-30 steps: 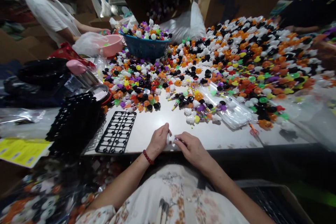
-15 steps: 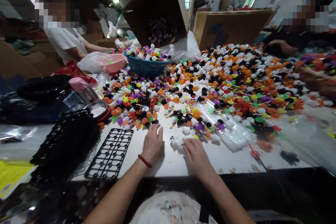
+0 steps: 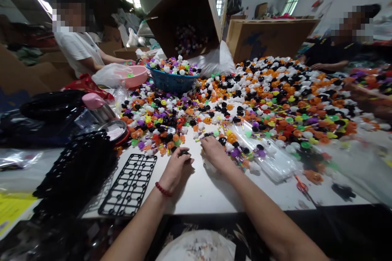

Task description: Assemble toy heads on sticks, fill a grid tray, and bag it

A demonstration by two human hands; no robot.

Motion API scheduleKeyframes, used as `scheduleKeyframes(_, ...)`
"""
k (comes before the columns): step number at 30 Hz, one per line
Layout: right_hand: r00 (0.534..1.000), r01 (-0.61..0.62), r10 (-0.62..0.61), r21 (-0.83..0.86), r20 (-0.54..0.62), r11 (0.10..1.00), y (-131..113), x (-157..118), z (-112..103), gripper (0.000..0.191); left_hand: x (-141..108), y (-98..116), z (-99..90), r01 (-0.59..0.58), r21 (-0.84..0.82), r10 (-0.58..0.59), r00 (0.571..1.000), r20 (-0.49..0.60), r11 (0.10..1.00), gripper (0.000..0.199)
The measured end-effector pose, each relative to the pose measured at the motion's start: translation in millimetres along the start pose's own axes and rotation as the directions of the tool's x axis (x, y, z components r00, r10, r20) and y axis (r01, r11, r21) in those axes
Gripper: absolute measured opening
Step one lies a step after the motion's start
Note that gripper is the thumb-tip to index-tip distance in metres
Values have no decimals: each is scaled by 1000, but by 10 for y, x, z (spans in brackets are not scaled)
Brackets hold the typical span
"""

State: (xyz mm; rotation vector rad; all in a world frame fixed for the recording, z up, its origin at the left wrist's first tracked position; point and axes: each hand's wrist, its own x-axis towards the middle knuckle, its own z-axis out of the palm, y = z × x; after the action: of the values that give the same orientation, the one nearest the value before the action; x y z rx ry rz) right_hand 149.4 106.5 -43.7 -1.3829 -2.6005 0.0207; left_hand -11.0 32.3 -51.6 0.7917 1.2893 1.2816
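Note:
My left hand (image 3: 175, 168), with a red bead bracelet (image 3: 163, 189) at the wrist, is closed around a small black plastic piece (image 3: 185, 153) just above the white table (image 3: 196, 191). My right hand (image 3: 214, 154) reaches forward to the near edge of the pile, its fingers bent together by a black-topped piece with a striped stick (image 3: 200, 138). What these fingertips grip, if anything, is hidden. Left of my left hand lies a black plastic grid tray (image 3: 128, 185). Small orange, white, black, purple and green toy pieces (image 3: 165, 118) spread in front of both hands.
A stack of black trays (image 3: 76, 167) stands left, near a pink-lidded flask (image 3: 97, 105). Behind are a blue basket (image 3: 173, 82), a pink basin (image 3: 137, 76) and a tipped cardboard box (image 3: 183, 12). Clear bags (image 3: 272, 159) and orange-handled scissors (image 3: 301, 186) lie right. Two people sit across.
My right hand has moved forward and left, from a white piece on the table to the pile's edge. A black piece now shows in my left fingers, which have curled. The view has shifted slightly.

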Motion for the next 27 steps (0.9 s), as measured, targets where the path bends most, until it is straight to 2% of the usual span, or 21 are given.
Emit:
scheduleKeyframes(1,1000,-4,5,-5,15,1000,32,127,8,17,-69,11,-3,68,-182,-64,998,28,981,21)
scheduleKeyframes(3,999,-13,13,1,30,1000,80,378,55,21,-171,20,-11,166,-350,-154,986,61,922,17)
scheduleKeyframes(7,998,-43,42,39,38,998,106,758,202,18,-245,-19,-45,279,-451,-257,960,111,848,24)
scheduleKeyframes(11,998,-55,57,118,-15,991,38,810,260,21,-262,-60,-92,244,-494,-223,969,103,834,32)
scheduleKeyframes(13,998,-38,47,174,-45,984,-33,687,232,21,-264,-69,-103,189,-489,-191,981,47,852,37)
scheduleKeyframes(16,998,13,6,262,-70,965,-168,333,140,15,-244,-85,-91,76,-464,-133,987,-91,882,43)
scheduleKeyframes(19,989,96,-32,469,-144,878,-287,-114,34,13,-213,-113,-46,7,-397,-86,979,-183,918,48)
scheduleKeyframes(22,973,144,13,656,-228,741,-348,-463,-46,12,-210,-138,28,-32,-322,-36,979,-203,946,49)
scheduleKeyframes(27,963,163,20,636,-270,754,-319,-663,-101,11,-283,-154,149,-37,-226,8,992,-126,973,47)
